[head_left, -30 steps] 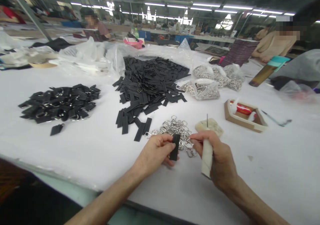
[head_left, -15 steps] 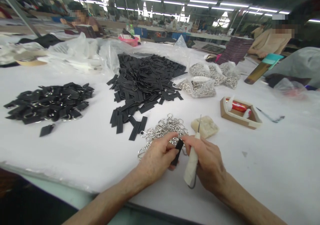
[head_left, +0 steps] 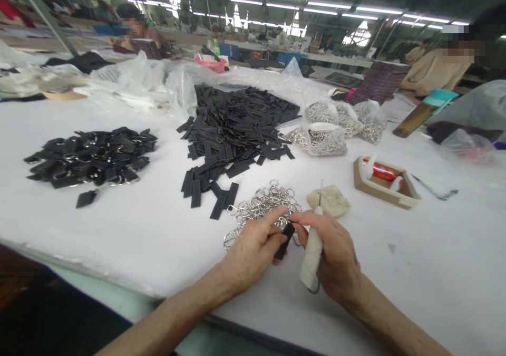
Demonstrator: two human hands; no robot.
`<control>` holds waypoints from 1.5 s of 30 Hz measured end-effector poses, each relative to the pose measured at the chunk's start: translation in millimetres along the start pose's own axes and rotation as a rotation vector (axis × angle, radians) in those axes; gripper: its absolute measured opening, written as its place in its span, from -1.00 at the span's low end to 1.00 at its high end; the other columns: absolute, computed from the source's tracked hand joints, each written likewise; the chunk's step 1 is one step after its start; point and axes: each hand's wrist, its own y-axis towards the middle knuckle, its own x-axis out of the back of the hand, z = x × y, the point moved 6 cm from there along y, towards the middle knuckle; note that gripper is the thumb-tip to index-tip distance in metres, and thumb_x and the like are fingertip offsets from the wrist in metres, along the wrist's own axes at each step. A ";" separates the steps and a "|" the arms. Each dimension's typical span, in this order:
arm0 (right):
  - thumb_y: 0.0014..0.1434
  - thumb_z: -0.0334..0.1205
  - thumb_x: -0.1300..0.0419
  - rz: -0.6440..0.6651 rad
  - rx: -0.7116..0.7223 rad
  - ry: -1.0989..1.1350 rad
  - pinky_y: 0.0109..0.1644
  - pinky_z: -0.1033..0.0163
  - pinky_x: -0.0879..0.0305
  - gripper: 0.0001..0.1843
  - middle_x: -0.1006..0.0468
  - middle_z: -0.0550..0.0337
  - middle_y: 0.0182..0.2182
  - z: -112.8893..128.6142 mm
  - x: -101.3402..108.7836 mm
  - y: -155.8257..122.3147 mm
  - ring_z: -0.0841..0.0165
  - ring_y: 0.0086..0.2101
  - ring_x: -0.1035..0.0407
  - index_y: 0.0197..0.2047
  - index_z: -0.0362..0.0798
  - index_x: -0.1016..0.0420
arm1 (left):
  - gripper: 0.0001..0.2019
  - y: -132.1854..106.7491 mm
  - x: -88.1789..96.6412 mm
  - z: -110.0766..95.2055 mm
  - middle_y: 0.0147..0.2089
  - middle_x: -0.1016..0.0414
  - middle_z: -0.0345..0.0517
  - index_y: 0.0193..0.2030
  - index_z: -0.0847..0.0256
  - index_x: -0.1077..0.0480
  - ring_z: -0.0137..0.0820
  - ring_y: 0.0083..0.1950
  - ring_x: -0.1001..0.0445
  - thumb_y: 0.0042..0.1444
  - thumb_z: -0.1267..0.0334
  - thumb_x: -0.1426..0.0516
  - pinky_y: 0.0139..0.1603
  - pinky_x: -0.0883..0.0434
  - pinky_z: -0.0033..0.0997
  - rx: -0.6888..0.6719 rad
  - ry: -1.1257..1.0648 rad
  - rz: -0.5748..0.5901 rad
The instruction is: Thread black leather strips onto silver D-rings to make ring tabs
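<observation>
The left hand (head_left: 253, 248) pinches one short black strip (head_left: 285, 241) between its thumb and its fingers. This strip is above the near part of the white desk (head_left: 138, 240), in the space between the two hands, and it is tilted, with its upper end toward the right. The right hand (head_left: 336, 250) is closed around the pale handle of a hand tool (head_left: 312, 256), whose thin metal tip points to the far side. The index finger of this hand comes to the upper end of the strip; if its fingertips pinch some small thing there, I cannot tell.

Just beyond the left hand there is a heap of metal rings (head_left: 264, 203), which the hand partly covers. To the right of the rings lies a pale lump (head_left: 334, 200), and farther right stands an open box (head_left: 371, 190) with a red tube (head_left: 381, 171) inside.

On the far side is a big pile of black strips (head_left: 241, 129), and at its right are clear bags (head_left: 326, 140) full of metal pieces. On the left lies a pile of black pieces with rings (head_left: 95, 158), with one single piece (head_left: 86, 199) just beside its near edge.
</observation>
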 end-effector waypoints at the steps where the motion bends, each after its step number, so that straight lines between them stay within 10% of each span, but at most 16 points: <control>1: 0.18 -0.47 -0.08 -0.013 -0.015 0.017 -0.26 0.16 -0.31 -0.75 -0.49 0.12 -0.28 -0.7 0.4 0.1 0.29 -0.32 -0.35 -0.09 -0.02 -0.32 | -0.58 0.4 0.5 0.3 -0.53 -0.41 -0.25 0.14 0.19 -0.26 -0.46 -0.52 -0.37 0.09 0.36 -0.02 -0.46 -0.41 -0.49 -0.008 -0.031 -0.006; 22: 0.18 -0.50 0.04 0.165 0.244 -0.044 -0.22 0.19 -0.36 -0.77 -0.51 0.11 -0.24 21.5 -13.8 3.0 0.31 -0.22 -0.35 -0.38 -0.05 -0.34 | -0.81 8.5 13.2 16.5 -0.56 -0.48 -0.21 -0.38 0.29 -0.39 -0.49 -0.55 -0.43 -0.18 0.39 -0.28 -0.46 -0.38 -0.52 0.234 -0.771 -0.099; 31: 0.17 -0.48 -0.07 0.060 -0.020 0.244 -0.24 0.23 -0.36 -0.77 -0.49 0.17 -0.26 7.7 -6.6 -0.6 0.34 -0.28 -0.39 -0.15 0.01 -0.32 | -0.73 8.4 12.3 20.3 -0.53 -0.52 -0.09 -0.31 0.26 -0.27 -0.33 -0.54 -0.50 -0.16 0.42 -0.25 -0.50 -0.48 -0.32 0.350 -0.803 -0.125; 45: 0.10 -0.38 -0.16 -0.029 -0.475 0.414 -0.49 0.42 -0.27 -0.85 -0.41 0.31 -0.41 -9.1 -0.8 4.7 0.46 -0.48 -0.31 -0.27 0.02 -0.26 | -0.82 1.5 1.7 4.8 -0.34 -0.54 -0.04 -0.24 0.31 -0.42 -0.34 -0.30 -0.53 0.09 0.23 -0.14 -0.21 -0.47 -0.34 0.094 -0.508 -0.014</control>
